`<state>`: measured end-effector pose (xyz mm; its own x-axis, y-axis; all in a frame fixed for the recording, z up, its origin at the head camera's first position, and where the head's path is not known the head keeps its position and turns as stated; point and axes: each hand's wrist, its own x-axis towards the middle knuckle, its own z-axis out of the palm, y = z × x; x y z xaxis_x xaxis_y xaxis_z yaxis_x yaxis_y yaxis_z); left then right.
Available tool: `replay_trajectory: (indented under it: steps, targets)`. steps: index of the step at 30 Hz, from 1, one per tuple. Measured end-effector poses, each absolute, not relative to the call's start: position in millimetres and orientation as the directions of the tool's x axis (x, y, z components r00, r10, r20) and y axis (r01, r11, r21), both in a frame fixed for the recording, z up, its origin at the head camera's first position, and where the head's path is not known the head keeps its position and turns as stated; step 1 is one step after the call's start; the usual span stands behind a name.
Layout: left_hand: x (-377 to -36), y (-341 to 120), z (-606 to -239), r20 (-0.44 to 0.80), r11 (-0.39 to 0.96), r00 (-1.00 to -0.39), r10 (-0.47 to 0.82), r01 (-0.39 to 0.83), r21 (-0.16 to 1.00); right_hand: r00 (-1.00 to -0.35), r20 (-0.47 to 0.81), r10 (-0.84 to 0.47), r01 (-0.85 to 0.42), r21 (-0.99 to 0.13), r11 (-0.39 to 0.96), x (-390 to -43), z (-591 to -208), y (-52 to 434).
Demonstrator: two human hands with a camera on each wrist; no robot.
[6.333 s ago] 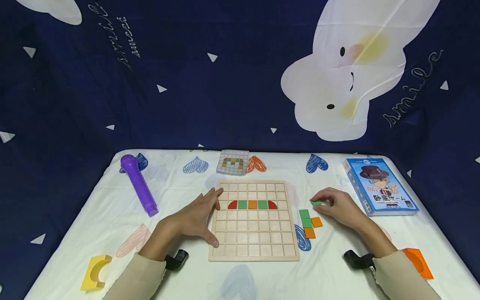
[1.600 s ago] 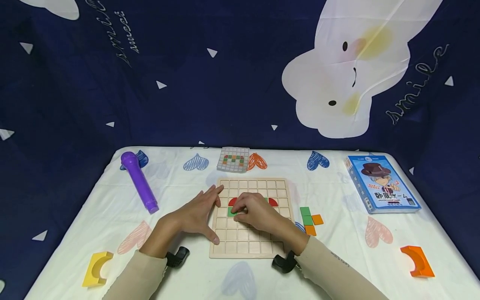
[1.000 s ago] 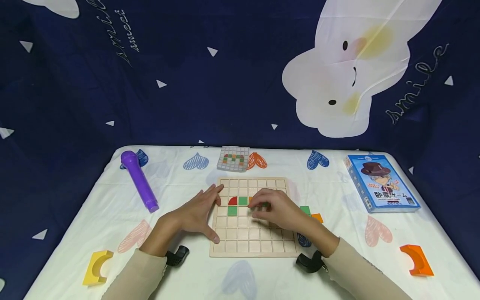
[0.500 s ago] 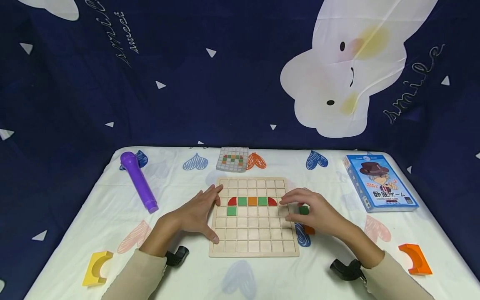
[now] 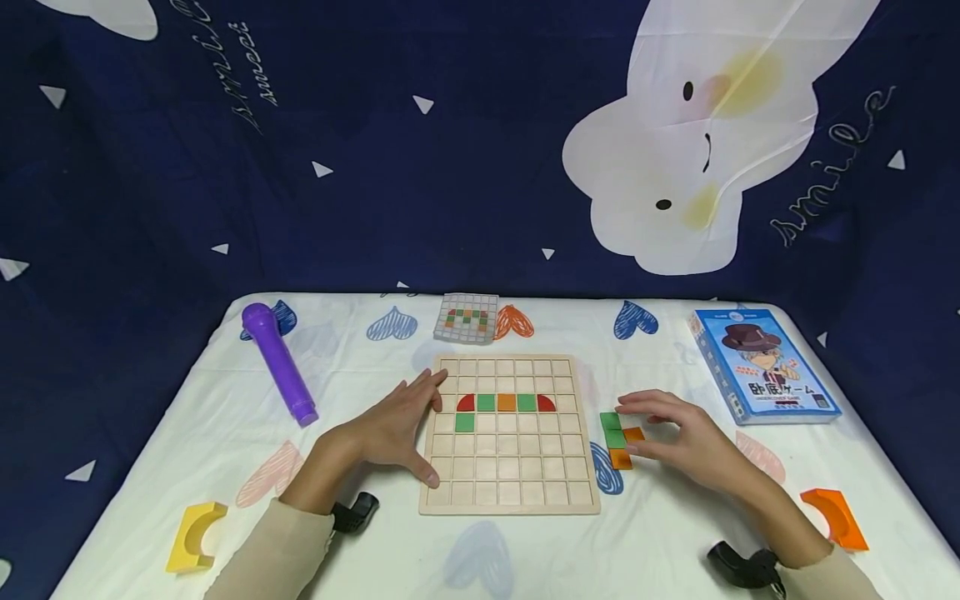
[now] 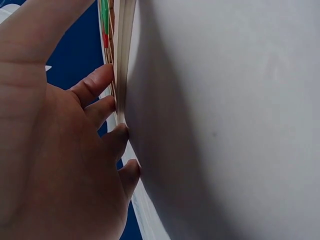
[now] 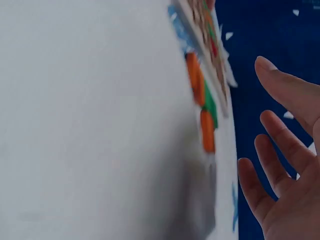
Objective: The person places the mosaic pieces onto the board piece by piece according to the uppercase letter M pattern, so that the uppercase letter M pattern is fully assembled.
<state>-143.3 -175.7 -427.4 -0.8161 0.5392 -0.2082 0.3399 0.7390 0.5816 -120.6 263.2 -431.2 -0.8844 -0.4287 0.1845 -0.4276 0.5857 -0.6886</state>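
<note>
The wooden grid board point(image 5: 507, 471) lies flat at the centre of the frame. Its third row from the top carries, left to right: a red quarter-circle tile point(image 5: 465, 404), a green square tile, an orange square tile point(image 5: 507, 402), a green square tile point(image 5: 527, 403) and a second red quarter-circle tile. Another green square tile sits directly below the leftmost piece.

The left hand point(image 5: 390, 429) is spread, not clenched; its fingertips and thumb touch the board's left edge. The right hand point(image 5: 686, 437) is released, fingers extended, right of centre beside two loose green tiles point(image 5: 615, 439) and two loose orange tiles point(image 5: 620, 459). Fingertip contact with these tiles cannot be determined.

A pattern card point(image 5: 467, 319) lies above the board, at upper centre. A purple toy microphone point(image 5: 281, 367) occupies the left; a blue game box point(image 5: 768, 367), the right.
</note>
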Motion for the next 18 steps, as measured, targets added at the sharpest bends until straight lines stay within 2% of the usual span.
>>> replay_trajectory:
  steps: [18]
  targets:
    - [-144, -175, -430, -0.209, 0.739, -0.818, 0.536, 0.334, 0.585, -0.910, 0.033, -0.412, -0.301, -0.736, 0.606, -121, -451, 284]
